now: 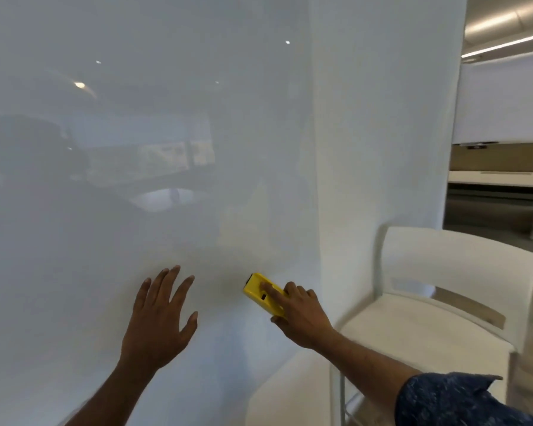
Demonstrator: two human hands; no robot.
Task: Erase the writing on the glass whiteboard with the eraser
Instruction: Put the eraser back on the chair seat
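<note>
- Head view: a person stands close to a pale glass whiteboard [136, 167] that fills the left and centre of the frame. Its surface carries dim reflections of a room and several small points of light.
- The yellow eraser [259, 291] lies against the lower part of the glass, right of centre. It is tilted so that its upper end points up and to the left, and a dark strip shows along that end's edge.
- The right hand [303, 315] clamps the eraser. The forefinger lies straight along its yellow back, the other fingers fold over its right edge, and the thumb hooks under its lower end.
- The left hand [157, 318] is raised flat toward the board, left of the eraser and well apart from it. Its fingers are straight and spread and grip nothing; whether the palm touches the glass cannot be told.
- A dark blue patterned sleeve [443, 401] covers the right upper arm at the bottom right corner, and both forearms are bare.
- Right of the board's edge a white wall [382, 118] runs on. A white chair [462, 262] with a slotted back stands just beside it, below and right of the right hand.
- At the far right, past the wall's end, a strip light [505, 46] glows on the ceiling above blurred counters.
</note>
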